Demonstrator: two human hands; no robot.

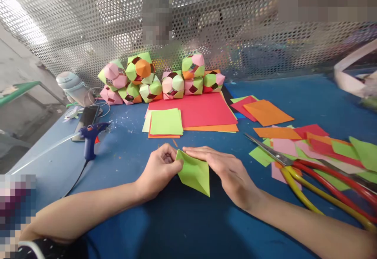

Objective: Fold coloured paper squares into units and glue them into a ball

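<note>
A light green paper square (pixel 194 171), partly folded, is between my hands above the blue table. My left hand (pixel 161 169) pinches its upper left edge between thumb and curled fingers. With fingers stretched out together, my right hand (pixel 222 168) lies along the paper's upper right edge; its fingertips touch near the top corner and its thumb is hidden. Just beyond my hands sits a small stack of green paper squares (pixel 166 122) with orange sheets under it.
A blue glue gun (pixel 90 137) stands at left beside a phone (pixel 85 121) and a bottle (pixel 72 86). Folded paper balls (pixel 172 84) line the mesh wall behind red sheets (pixel 206 109). Scissors (pixel 282 158) lie on paper scraps (pixel 321 145) at right.
</note>
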